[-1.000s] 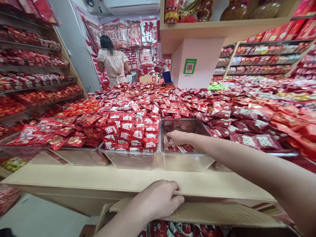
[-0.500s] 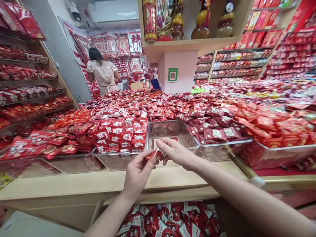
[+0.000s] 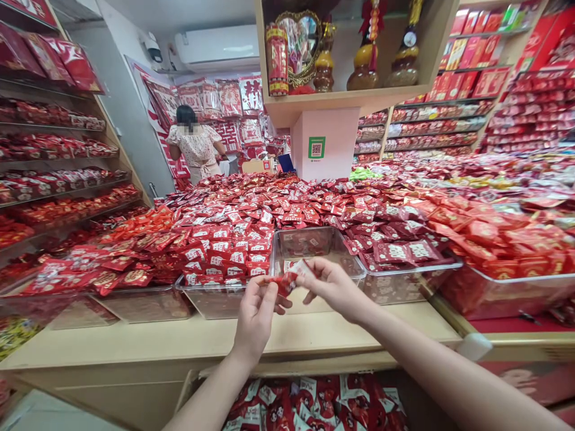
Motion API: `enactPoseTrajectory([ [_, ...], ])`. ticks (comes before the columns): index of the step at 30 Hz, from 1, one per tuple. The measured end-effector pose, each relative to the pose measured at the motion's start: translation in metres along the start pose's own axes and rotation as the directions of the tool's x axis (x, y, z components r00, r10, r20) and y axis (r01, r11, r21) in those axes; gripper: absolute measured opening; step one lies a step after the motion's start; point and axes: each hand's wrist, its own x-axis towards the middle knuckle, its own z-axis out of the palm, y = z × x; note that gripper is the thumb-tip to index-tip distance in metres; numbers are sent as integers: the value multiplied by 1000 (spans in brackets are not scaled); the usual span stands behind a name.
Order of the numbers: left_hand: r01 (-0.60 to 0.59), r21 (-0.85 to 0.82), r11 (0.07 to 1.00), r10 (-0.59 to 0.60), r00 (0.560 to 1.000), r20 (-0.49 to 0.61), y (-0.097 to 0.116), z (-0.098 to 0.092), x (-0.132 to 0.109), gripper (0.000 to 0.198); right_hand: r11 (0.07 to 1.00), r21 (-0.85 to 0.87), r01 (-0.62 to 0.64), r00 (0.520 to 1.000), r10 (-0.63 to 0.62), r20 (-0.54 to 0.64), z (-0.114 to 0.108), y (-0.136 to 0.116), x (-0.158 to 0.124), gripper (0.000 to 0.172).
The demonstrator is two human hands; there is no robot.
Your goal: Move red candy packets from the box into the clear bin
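Between my two hands is a small red and white packet (image 3: 291,279), pinched at both ends. My left hand (image 3: 259,308) has its thumb and fingers closed on the red end. The white end is in the fingertips of my right hand (image 3: 330,286), palm down. Both hands are in front of a clear plastic bin (image 3: 363,272), which has only a few packets showing at its bottom. Below my wrists, an open cardboard box (image 3: 188,389) holds many red and white packets (image 3: 309,404).
Bins heaped with red packets (image 3: 220,251) stand to the left, and maroon packets (image 3: 399,245) fill a bin to the right. A wooden ledge (image 3: 135,341) runs along the front. A display shelf (image 3: 323,99) hangs above the heap. A person (image 3: 195,146) stands at the back left.
My hands have drawn slightly apart, and more of the packet, including its white end, now shows between them. The view has tilted up slightly.
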Motion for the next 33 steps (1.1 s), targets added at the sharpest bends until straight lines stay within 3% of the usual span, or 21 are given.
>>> enactPoseTrajectory([
  [2, -45, 149, 988, 26, 991, 128, -3, 2, -3, 17, 989, -105, 107, 986, -119, -120, -14, -9, 17, 18],
  [4, -82, 235, 969, 5, 951, 311, -5, 5, -8, 15, 956, -271, 114, 974, -161, -159, -32, -12, 42, 13],
  [6, -162, 340, 927, -45, 850, 526, -7, 9, -13, 13, 848, -529, 32, 998, -52, -23, -47, -5, 68, 12],
  [8, -272, 485, 831, -134, 749, 649, -9, 11, -16, 20, 610, -791, 49, 962, 182, 201, -53, 9, 91, 20],
  [9, -315, 552, 772, -176, 728, 662, -9, 11, -17, 23, 499, -860, 108, 908, 302, 289, -52, 18, 101, 25],
  [11, -340, 639, 690, -219, 743, 632, -10, 10, -17, 27, 375, -901, 217, 788, 478, 388, -44, 37, 113, 32],
  [13, -352, 665, 658, -233, 745, 625, -12, 8, -17, 28, 361, -898, 253, 702, 570, 427, -32, 53, 120, 37],
  [15, -362, 667, 651, -246, 732, 636, -14, 6, -17, 29, 349, -892, 288, 653, 610, 449, -22, 63, 123, 39],
  [17, -360, 675, 644, -248, 736, 630, -16, 4, -17, 30, 323, -895, 308, 670, 594, 445, -18, 68, 123, 40],
  [21, -336, 705, 624, -289, 739, 609, -20, 3, -16, 31, 182, -945, 273, 762, 558, 328, -27, 71, 118, 42],
  [25, -335, 718, 610, -316, 727, 609, -22, 2, -15, 34, 117, -957, 265, 728, 626, 278, -29, 73, 110, 31],
  [30, -328, 720, 611, -325, 725, 607, -24, 0, -15, 34, 155, -974, 163, 686, 692, 225, -28, 73, 117, 26],
  [33, -300, 714, 632, -332, 728, 600, -24, -1, -16, 34, 117, -989, 94, 705, 693, 149, -39, 75, 122, 29],
])
